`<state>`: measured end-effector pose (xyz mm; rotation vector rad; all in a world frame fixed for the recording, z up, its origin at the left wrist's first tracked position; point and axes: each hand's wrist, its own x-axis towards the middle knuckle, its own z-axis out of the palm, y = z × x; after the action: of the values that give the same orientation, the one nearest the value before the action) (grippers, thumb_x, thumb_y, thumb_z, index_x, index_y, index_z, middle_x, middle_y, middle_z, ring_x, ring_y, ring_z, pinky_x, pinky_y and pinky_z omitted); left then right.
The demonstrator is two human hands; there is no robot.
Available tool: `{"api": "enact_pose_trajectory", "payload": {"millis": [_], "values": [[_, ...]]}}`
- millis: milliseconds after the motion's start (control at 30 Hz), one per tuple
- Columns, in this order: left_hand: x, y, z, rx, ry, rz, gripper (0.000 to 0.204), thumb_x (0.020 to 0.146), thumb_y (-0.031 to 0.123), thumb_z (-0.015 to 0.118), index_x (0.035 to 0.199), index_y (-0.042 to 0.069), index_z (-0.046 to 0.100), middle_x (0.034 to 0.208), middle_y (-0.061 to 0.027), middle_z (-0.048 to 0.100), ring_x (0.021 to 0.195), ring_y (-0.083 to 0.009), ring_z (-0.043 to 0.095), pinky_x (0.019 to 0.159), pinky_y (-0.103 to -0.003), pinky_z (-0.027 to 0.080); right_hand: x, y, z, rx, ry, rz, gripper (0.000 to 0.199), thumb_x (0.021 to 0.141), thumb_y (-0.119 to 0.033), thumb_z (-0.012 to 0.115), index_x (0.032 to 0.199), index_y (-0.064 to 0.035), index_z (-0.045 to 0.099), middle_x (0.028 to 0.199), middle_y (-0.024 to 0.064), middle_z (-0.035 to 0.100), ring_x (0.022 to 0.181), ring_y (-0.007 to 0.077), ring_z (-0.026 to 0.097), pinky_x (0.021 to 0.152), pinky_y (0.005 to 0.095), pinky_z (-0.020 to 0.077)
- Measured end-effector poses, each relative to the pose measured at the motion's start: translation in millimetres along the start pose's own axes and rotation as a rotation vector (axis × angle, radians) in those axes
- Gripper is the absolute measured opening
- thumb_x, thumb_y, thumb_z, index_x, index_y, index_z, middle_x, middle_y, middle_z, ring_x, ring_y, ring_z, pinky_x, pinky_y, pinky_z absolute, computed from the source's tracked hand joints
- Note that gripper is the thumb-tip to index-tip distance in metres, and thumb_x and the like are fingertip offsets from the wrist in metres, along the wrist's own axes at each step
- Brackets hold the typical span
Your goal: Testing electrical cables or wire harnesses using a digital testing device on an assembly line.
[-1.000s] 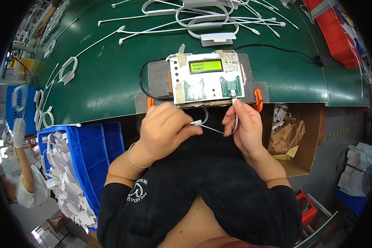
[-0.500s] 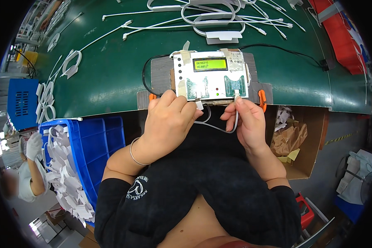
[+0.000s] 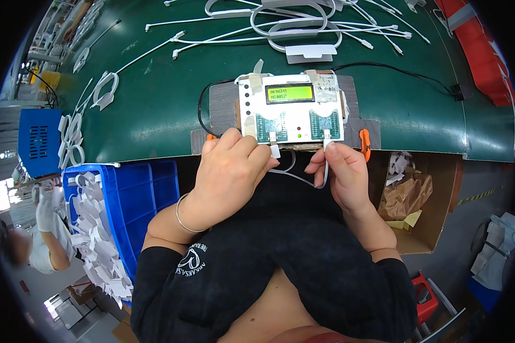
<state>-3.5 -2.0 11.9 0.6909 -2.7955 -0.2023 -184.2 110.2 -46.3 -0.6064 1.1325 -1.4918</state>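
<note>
A white tester box (image 3: 289, 123) with a lit yellow-green display (image 3: 290, 93) and two green circuit boards sits at the table's near edge. My right hand (image 3: 344, 171) pinches one plug of a white cable (image 3: 326, 173) at the right-hand board. The cable hangs in a loop below the box and runs toward my left hand (image 3: 233, 167). That hand is closed, with its fingers curled at the cable's other end; its grip is partly hidden. A white plug (image 3: 275, 151) stands at the left-hand board, just beside the left fingertips. A green light shows between the boards.
White cables, some coiled, lie across the far side of the green table (image 3: 171, 114). A blue crate (image 3: 137, 200) with white paper scraps stands at left, a cardboard box (image 3: 423, 228) with brown paper at right. Orange clamps (image 3: 365, 144) flank the tester. Another person (image 3: 46, 240) is at far left.
The view has shifted slightly. My left fingers sit a little lower, baring more of the left plug. My right hand stays at the right-hand plug.
</note>
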Motion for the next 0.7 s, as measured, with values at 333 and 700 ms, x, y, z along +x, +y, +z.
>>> {"api": "enact_pose_trajectory", "payload": {"millis": [333,700], "values": [[1,-8,7,-0.153,0.213,-0.074,0.022,0.068,0.022,0.074,0.075,0.012,0.056,0.067,0.0027,0.055,0.067,-0.0168,0.051,0.061,-0.032,0.032,4,3,-8,-0.041,-0.078,-0.041,0.037,0.095,-0.026,0.048,0.081,0.0051,0.061,0.072,0.0162,0.064,0.053,0.0152,0.056,0.051,0.0234,0.0450],[4,-16,7,-0.225,0.103,-0.030,0.020,0.072,0.023,0.071,0.079,0.013,0.055,0.073,0.0014,0.054,0.072,-0.0186,0.051,0.061,-0.033,0.034,5,14,-8,-0.098,-0.044,-0.101,0.038,0.096,-0.024,0.046,0.076,0.0055,0.060,0.069,0.0181,0.064,0.051,0.0167,0.057,0.049,0.0247,0.0457]]}}
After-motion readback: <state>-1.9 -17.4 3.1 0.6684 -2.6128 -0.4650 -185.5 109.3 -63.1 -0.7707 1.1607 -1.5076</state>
